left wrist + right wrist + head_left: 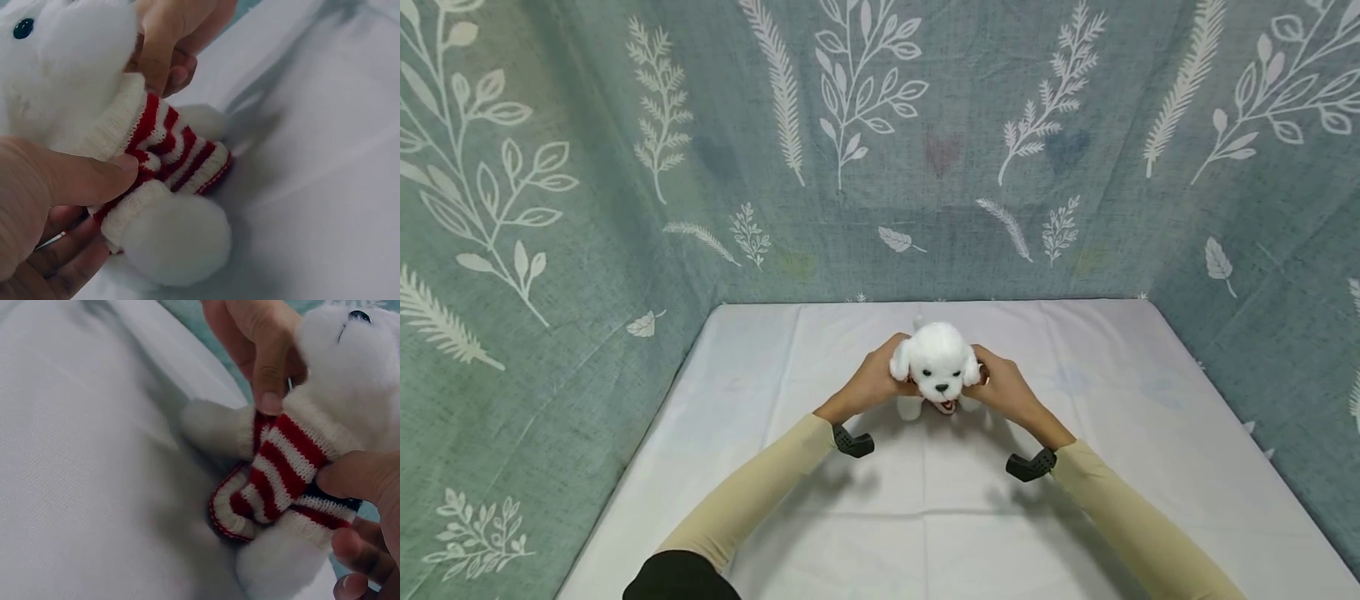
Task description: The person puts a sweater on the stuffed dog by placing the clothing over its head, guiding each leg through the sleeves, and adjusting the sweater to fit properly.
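Note:
A white plush dog (937, 358) faces the head camera near the middle of the table, its ears drooping and its red mouth open. It wears a knitted sweater (172, 140) with red and white stripes, which the head mostly hides in the head view. From one side my left hand (880, 372) grips the dog, thumb pressed on the sweater by a foreleg (181, 240). My right hand (1006, 387) holds the other side, its thumb (353, 475) on the striped knit and its fingers curled below. The sweater's lower hem (228, 515) is bunched and folded outward.
A white cloth (850, 542) with creases covers the table. Green-grey curtains (955, 208) with white leaf prints stand along the back and both sides. Each wrist carries a black camera mount (854, 442).

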